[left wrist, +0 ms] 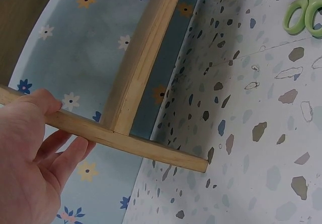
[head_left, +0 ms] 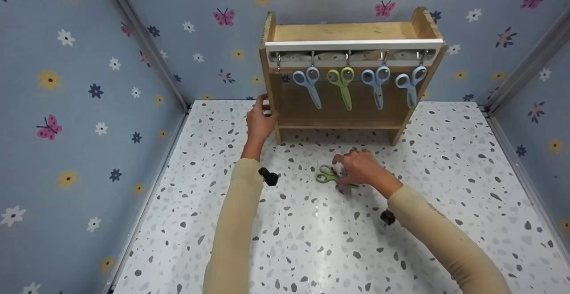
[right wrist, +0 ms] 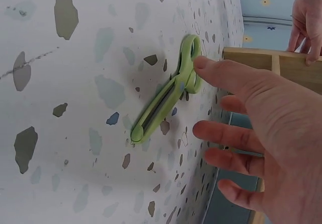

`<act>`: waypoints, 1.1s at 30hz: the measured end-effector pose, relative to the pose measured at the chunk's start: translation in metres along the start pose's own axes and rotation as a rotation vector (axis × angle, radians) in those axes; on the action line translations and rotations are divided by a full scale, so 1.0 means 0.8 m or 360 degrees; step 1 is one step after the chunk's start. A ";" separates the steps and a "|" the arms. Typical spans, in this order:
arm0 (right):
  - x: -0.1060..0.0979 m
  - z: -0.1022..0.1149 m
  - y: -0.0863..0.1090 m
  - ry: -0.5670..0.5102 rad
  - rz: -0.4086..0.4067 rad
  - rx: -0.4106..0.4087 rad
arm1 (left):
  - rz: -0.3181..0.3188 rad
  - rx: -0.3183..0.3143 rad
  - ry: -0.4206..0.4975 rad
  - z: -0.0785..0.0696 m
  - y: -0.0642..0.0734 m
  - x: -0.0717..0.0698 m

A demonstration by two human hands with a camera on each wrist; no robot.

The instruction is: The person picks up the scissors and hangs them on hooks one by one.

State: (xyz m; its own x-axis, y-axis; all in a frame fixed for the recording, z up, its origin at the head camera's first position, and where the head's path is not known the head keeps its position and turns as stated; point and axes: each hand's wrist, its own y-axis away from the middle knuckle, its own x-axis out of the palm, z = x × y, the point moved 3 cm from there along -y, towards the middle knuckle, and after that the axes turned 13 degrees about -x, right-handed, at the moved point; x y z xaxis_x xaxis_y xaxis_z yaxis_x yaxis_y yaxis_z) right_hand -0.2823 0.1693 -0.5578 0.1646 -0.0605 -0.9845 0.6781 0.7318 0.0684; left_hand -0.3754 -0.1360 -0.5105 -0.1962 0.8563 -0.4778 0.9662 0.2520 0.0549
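Note:
My left hand (head_left: 260,122) grips the left side panel of a wooden rack (left wrist: 166,152), thumb on one face and fingers on the other in the left wrist view. A pair of green scissors (right wrist: 177,84) lies on the speckled tabletop in front of the rack, handle loops toward the left in the head view. Over these scissors hovers my right hand (head_left: 360,168), its fingers spread and slightly bent. In the right wrist view the thumb tip overlaps the handle, and nothing is held between thumb and fingers.
From the rack's front rail (head_left: 356,45) hang blue scissors (head_left: 314,95), green scissors (head_left: 346,95), and two more blue scissors (head_left: 378,95) farther right. The leftmost hook (head_left: 278,62) is bare. Flower-patterned panels (head_left: 89,107) enclose the tabletop (head_left: 303,249) at the back and sides.

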 end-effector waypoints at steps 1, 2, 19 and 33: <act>0.001 0.000 0.001 0.0004 -0.0006 -0.0004 | -0.0001 0.0001 -0.0001 0.000 0.000 0.000; 0.002 0.000 0.002 0.0004 -0.0006 -0.0005 | -0.0001 0.0003 -0.0004 0.000 0.000 0.000; 0.017 -0.002 0.003 -0.0040 0.0123 -0.0043 | 0.0013 -0.0010 -0.0005 -0.001 0.001 0.000; 0.025 -0.002 0.005 -0.0014 0.0089 -0.0114 | -0.0003 0.0034 -0.0002 0.000 0.001 -0.001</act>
State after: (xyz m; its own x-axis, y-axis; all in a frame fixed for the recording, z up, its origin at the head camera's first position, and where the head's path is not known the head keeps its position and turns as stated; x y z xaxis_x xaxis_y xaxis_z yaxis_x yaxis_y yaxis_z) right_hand -0.2778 0.1721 -0.5776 0.2071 -0.0238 -0.9780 0.6149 0.7808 0.1112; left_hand -0.3741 -0.1367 -0.5103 -0.1979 0.8553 -0.4789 0.9692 0.2439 0.0351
